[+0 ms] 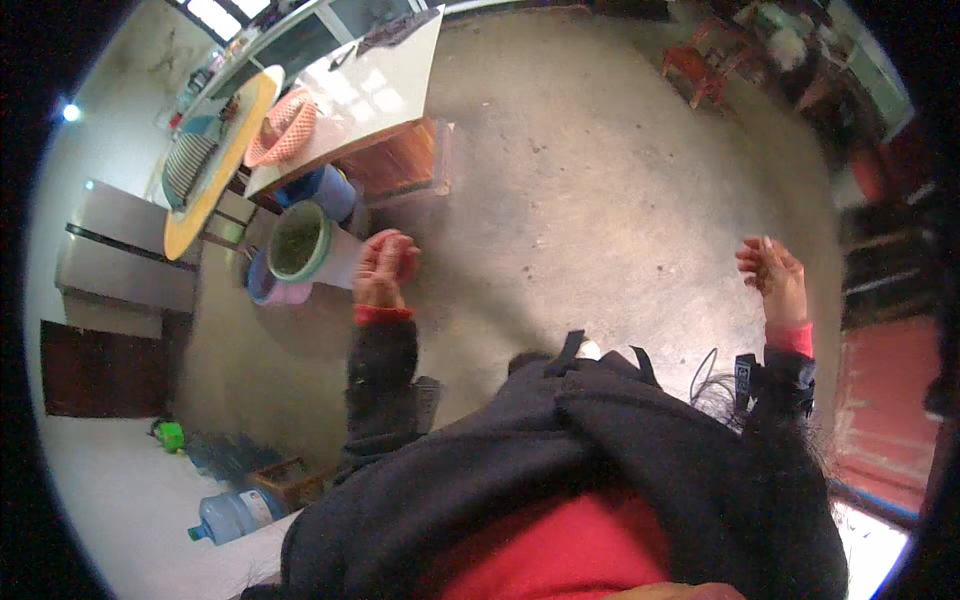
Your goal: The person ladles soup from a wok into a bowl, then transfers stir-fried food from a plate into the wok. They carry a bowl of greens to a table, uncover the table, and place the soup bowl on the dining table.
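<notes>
My left hand point(380, 282) is held out in front of me on the left, its fingers curled together. A round reddish-pink shape point(408, 258) shows right at these fingers; I cannot make out whether it lies in the hand or behind it. Beside the hand stands a pale bucket with a green rim point(325, 245), dark green stuff inside. My right hand point(775, 275) hangs in the air far to the right, fingers slightly bent and apart, nothing in it. The two hands are wide apart.
A white-topped table point(385, 90) carries an orange woven basket point(285, 130). Near it are a round yellow-rimmed board point(222, 175), a striped cover point(188, 168), and a blue bucket point(335, 190). A red chair point(695, 75) stands far right; a water bottle point(238, 515) lies lower left.
</notes>
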The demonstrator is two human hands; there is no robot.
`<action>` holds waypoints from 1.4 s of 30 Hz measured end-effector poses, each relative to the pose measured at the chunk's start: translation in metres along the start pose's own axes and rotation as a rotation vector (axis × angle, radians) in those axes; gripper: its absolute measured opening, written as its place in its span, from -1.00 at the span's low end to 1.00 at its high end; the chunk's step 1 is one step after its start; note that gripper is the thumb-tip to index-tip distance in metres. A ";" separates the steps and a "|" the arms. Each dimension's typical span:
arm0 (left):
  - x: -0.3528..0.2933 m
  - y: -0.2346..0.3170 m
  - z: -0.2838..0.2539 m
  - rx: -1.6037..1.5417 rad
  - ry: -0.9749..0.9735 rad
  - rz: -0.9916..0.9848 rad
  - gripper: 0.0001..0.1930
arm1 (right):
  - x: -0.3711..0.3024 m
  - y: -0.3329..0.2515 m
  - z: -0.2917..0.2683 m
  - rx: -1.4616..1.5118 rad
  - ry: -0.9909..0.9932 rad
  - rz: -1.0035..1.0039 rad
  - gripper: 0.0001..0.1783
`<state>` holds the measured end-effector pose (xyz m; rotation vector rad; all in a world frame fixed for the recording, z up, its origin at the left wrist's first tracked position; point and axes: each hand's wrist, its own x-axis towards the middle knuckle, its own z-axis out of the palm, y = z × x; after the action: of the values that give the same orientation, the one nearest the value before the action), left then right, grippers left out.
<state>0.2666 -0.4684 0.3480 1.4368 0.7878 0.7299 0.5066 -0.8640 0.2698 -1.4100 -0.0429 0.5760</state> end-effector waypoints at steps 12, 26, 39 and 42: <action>0.084 0.096 0.045 0.261 0.307 0.728 -0.56 | 0.148 -0.160 0.036 -0.305 -0.415 -0.817 -0.36; 0.221 0.058 0.146 0.239 -0.074 0.548 -0.57 | 0.337 -0.186 0.047 -0.347 -0.659 -0.676 -0.16; 0.297 0.056 0.117 0.600 0.389 0.285 -0.73 | 0.554 -0.191 0.110 -0.428 -0.749 -0.496 -0.33; 0.289 0.048 0.056 0.599 0.724 -0.128 -0.72 | 0.596 -0.178 0.126 -0.480 -0.927 -0.405 -0.41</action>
<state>0.4766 -0.2601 0.3862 1.6257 1.7560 0.9774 1.0384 -0.5178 0.2770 -1.4154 -1.2443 0.8637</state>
